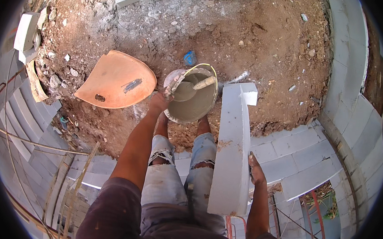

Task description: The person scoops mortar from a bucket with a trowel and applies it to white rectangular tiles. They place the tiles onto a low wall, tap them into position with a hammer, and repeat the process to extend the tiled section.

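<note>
My left hand [159, 102] is closed at the left rim of a bucket [217, 93] of wet grey mortar [192, 111]; its fingertips are partly hidden. A tool with a pale wooden handle [205, 82] rests in the mortar, its working end sunk in. Beside my hand, a pinkish rounded piece [173, 77] sits against the bucket's rim. To the right, a long light-grey building block [230, 151] stretches from near the bucket back toward my body. My right hand [256, 168] grips its right side, with part of the fingers hidden by the block.
On the dirt left of the bucket lies an orange curved plastic sheet [116, 80] with a slot. A small blue container [189, 58] sits beyond the bucket. Block walls [292, 156] run behind and along the right. Wooden poles [79, 187] stand at lower left.
</note>
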Motion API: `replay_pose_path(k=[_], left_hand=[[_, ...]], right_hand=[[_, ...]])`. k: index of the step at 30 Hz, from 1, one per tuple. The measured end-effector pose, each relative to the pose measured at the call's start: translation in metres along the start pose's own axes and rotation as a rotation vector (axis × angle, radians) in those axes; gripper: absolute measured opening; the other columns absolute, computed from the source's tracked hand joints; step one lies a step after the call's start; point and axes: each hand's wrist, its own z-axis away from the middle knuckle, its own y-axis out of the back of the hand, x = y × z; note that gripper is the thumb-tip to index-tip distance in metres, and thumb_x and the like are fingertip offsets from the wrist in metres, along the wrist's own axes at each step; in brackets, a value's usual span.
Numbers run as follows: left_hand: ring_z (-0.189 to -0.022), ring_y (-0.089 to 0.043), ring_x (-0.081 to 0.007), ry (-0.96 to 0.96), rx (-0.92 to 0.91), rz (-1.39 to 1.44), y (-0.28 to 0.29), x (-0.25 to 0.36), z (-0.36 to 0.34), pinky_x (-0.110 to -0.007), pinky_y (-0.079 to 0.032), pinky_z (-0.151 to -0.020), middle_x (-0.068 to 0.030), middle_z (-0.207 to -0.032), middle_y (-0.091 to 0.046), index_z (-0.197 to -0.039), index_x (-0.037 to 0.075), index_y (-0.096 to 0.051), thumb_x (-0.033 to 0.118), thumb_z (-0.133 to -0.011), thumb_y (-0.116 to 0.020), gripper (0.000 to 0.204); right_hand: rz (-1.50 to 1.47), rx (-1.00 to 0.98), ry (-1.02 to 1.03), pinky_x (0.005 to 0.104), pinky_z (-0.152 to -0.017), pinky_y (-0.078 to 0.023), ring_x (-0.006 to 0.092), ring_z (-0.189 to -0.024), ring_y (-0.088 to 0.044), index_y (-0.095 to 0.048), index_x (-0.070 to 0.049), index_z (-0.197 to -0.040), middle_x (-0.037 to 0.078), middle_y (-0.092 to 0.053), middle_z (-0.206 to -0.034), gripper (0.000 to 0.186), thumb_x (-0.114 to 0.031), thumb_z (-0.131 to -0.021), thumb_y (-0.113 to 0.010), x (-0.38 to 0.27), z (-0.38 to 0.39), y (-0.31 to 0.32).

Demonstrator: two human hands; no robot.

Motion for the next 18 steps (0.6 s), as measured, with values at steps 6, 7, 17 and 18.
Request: replay_pose_path(k=[6, 7, 17, 18], left_hand=[[-0.092, -0.068, -0.0441, -0.058, -0.015, -0.110, 0.014, 0.056, 0.016, -0.051, -0.054, -0.083, -0.0273, -0.093, -0.070, -0.103, 0.000, -0.069, 0.040, -0.083, -0.070, 0.045], [-0.092, -0.068, -0.0446, -0.071, 0.020, -0.062, 0.022, 0.066, 0.026, -0.052, -0.054, -0.082, -0.0287, -0.093, -0.069, -0.098, -0.002, -0.070, 0.037, -0.083, -0.070, 0.042], [-0.074, -0.068, -0.0432, -0.390, 0.155, -0.156, 0.122, 0.142, 0.045, -0.049, -0.053, -0.068, -0.0261, -0.077, -0.067, -0.091, -0.003, -0.068, 0.030, -0.084, -0.066, 0.034], [-0.071, -0.068, -0.0420, -0.457, 0.184, -0.152, 0.123, 0.140, 0.037, -0.047, -0.053, -0.065, -0.0245, -0.074, -0.067, -0.090, -0.004, -0.067, 0.030, -0.085, -0.065, 0.034]], right_hand=[[0.042, 0.024, -0.040, 0.0382, -0.114, -0.032, 0.0273, -0.142, -0.038, -0.016, -0.004, -0.160, 0.018, -0.038, -0.156, 0.082, -0.046, -0.101, -0.056, -0.025, 0.018, -0.018], [-0.019, 0.030, -0.046, 0.0380, -0.114, -0.033, 0.0277, -0.141, -0.039, -0.016, -0.004, -0.160, 0.019, -0.038, -0.155, 0.083, -0.043, -0.100, -0.058, -0.025, 0.019, -0.015], [-0.225, -0.072, 0.074, 0.0356, -0.112, -0.037, 0.0285, -0.137, -0.044, -0.018, 0.006, -0.156, 0.023, -0.040, -0.153, 0.085, -0.024, -0.096, -0.070, -0.009, 0.023, -0.006], [-0.194, -0.049, 0.060, 0.0355, -0.112, -0.037, 0.0285, -0.137, -0.045, -0.019, 0.008, -0.155, 0.024, -0.040, -0.153, 0.085, -0.025, -0.095, -0.070, -0.023, 0.031, -0.012]])
